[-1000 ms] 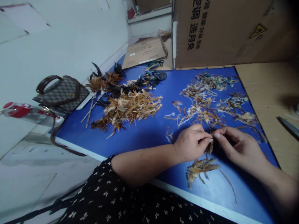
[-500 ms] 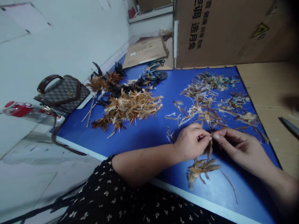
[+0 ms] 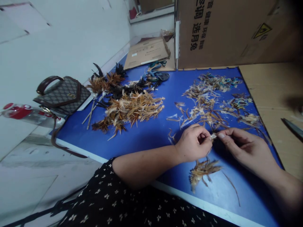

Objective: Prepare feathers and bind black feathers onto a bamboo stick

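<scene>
My left hand (image 3: 195, 142) is closed in a pinch on a small feather (image 3: 213, 136), whose pale, fluffy base sticks out past the fingertips. The rest of it is hidden behind the fingers. Close by on the right, thumb and forefinger of my right hand (image 3: 239, 145) are pressed together at that pale end; what lies between them, if anything, is too small to make out. Below both hands, a small pile of brown feathers (image 3: 204, 171) lies on the blue tabletop (image 3: 174, 179). A single thin stem (image 3: 233, 190) rests to its right.
Brown feather bunches (image 3: 137, 108) spread across the table's left side, with black feathers behind. Loose feather scraps (image 3: 203, 101) litter the area beyond my hands. A handbag (image 3: 68, 94) and bottle (image 3: 33, 115) are at left, scissors (image 3: 292, 127) at right. A large cardboard box (image 3: 232, 34) stands behind.
My fingertips have drawn slightly apart, and the feather's pale base now shows between them. My left hand has turned a little; the piles lie as before.
</scene>
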`<state>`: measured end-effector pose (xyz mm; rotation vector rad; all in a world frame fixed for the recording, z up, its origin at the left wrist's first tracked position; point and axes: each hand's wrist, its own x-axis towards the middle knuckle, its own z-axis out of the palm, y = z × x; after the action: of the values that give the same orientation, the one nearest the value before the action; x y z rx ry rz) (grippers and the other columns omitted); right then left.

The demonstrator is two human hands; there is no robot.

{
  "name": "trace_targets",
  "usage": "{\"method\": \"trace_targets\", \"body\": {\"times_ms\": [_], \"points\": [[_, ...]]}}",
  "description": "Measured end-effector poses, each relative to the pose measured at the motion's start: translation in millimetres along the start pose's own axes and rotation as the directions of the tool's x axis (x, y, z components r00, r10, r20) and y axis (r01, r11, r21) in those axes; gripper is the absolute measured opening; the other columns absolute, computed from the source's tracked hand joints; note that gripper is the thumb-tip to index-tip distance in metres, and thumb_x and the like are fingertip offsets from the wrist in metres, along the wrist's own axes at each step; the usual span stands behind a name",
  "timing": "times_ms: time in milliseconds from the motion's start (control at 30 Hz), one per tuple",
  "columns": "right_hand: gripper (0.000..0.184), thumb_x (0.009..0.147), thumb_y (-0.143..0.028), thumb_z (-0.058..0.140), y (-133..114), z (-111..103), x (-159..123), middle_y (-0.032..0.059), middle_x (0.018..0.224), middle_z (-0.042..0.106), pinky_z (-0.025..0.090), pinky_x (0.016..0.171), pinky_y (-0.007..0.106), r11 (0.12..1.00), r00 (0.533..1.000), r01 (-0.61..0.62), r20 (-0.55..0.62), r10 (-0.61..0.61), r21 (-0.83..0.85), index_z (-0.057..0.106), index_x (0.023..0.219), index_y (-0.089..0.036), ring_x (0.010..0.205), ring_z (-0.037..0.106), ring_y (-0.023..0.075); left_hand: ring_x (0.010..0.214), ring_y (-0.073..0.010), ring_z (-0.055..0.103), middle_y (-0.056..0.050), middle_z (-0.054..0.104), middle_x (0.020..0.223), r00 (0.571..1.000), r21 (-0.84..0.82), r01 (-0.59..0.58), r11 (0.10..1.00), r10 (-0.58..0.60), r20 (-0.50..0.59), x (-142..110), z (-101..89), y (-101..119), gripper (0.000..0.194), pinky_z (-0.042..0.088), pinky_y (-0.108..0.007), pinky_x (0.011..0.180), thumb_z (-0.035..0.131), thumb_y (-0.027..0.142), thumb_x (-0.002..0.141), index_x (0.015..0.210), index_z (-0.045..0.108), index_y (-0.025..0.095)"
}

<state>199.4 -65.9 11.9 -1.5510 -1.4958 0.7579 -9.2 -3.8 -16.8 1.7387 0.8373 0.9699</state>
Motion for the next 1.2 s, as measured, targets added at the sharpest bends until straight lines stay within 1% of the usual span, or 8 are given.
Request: {"method": "trace_targets", "body": {"times_ms": [133, 233, 333, 533, 700, 800, 900, 1200], "points": [[0.065, 0.089, -0.084, 0.081, 1, 0, 0, 0.0086, 0.095, 0.086, 0.062, 0.075, 0.032, 0.996, 0.998, -0.069, 0.01, 0.069, 0.051, 0.086, 0.112, -0.024, 0.087, 0.078, 0.0248, 0.084, -0.0173, 0.072, -0.006, 0.075, 0.091, 1.0, -0.012, 0.016, 1.0, -0.016, 0.018, 0, 2.4, -2, 0.011, 0.062, -0.029, 0.077, 0.08, 0.016, 0.092, 0.091, 0.069, 0.02], [0.065, 0.088, -0.086, 0.081, 0, -2, 1, 0.009, 0.094, 0.085, 0.062, 0.077, 0.033, 0.994, 0.992, -0.104, 0.081, 0.1, 0.045, 0.088, 0.102, -0.023, 0.087, 0.077, 0.026, 0.082, -0.0165, 0.072, -0.006, 0.075, 0.09, 1.0, -0.035, -0.005, 0.999, 0.006, 0.028, -1, 3.2, -3, 0.011, 0.061, -0.029, 0.075, 0.079, 0.015, 0.092, 0.093, 0.069, 0.02], [0.066, 0.087, -0.087, 0.08, -1, -5, 2, 0.0073, 0.086, 0.081, 0.056, 0.068, 0.029, 0.992, 0.99, -0.117, 0.084, 0.113, 0.038, 0.086, 0.09, -0.022, 0.076, 0.069, 0.0207, 0.077, -0.0151, 0.069, -0.004, 0.072, 0.086, 0.999, -0.036, -0.03, 0.999, 0.031, 0.025, -2, 1.3, -3, 0.012, 0.058, -0.028, 0.072, 0.078, 0.015, 0.09, 0.092, 0.068, 0.02], [0.063, 0.088, -0.083, 0.082, 8, -6, 0, 0.0014, 0.073, 0.066, 0.04, 0.054, 0.023, 0.987, 0.988, -0.153, -0.009, 0.153, 0.056, 0.084, 0.092, -0.021, 0.063, 0.05, 0.0129, 0.07, -0.012, 0.059, 0.0, 0.064, 0.08, 1.0, -0.016, -0.03, 0.999, 0.029, -0.009, 1, -3.9, -2, 0.015, 0.052, -0.026, 0.066, 0.078, 0.014, 0.083, 0.086, 0.064, 0.02], [0.061, 0.091, -0.081, 0.081, 14, -6, 0, 0.0012, 0.075, 0.065, 0.039, 0.054, 0.024, 0.99, 0.991, -0.133, -0.014, 0.134, 0.041, 0.083, 0.093, -0.021, 0.063, 0.049, 0.013, 0.073, -0.012, 0.062, -0.003, 0.068, 0.091, 0.999, -0.12, 0.003, 0.993, -0.008, -0.04, 3, -4.6, 0, 0.013, 0.053, -0.025, 0.065, 0.075, 0.015, 0.087, 0.099, 0.07, 0.018], [0.059, 0.093, -0.08, 0.08, 13, -6, 1, 0.0018, 0.075, 0.068, 0.041, 0.054, 0.024, 0.994, 0.995, -0.102, -0.013, 0.103, 0.029, 0.083, 0.092, -0.021, 0.064, 0.051, 0.0132, 0.079, -0.0133, 0.066, -0.007, 0.071, 0.102, 1.0, -0.126, 0.014, 0.992, -0.015, -0.011, 3, -5.3, 3, 0.025, 0.057, -0.025, 0.067, 0.081, 0.023, 0.092, 0.114, 0.076, 0.015], [0.059, 0.094, -0.08, 0.078, 8, -6, 1, 0.0035, 0.076, 0.072, 0.047, 0.057, 0.024, 0.998, 0.999, -0.053, 0.011, 0.053, 0.013, 0.084, 0.091, -0.021, 0.066, 0.057, 0.0148, 0.079, -0.0132, 0.067, -0.007, 0.072, 0.102, 0.999, -0.069, -0.021, 0.997, 0.023, 0.028, 3, -5.5, 2, 0.023, 0.06, -0.027, 0.072, 0.087, 0.031, 0.092, 0.106, 0.078, 0.016], [0.057, 0.1, -0.077, 0.073, 6, -8, 0, 0.0019, 0.07, 0.071, 0.045, 0.052, 0.025, 0.989, 0.996, 0.065, -0.054, -0.073, -0.136, 0.084, 0.091, -0.022, 0.057, 0.056, 0.0139, 0.09, -0.0188, 0.069, -0.005, 0.072, 0.088, 0.985, 0.137, -0.168, 0.976, 0.162, 0.057, 8, -13.9, -1, 0.02, 0.059, -0.035, 0.089, 0.07, 0.027, 0.107, 0.088, 0.066, 0.021]]}}
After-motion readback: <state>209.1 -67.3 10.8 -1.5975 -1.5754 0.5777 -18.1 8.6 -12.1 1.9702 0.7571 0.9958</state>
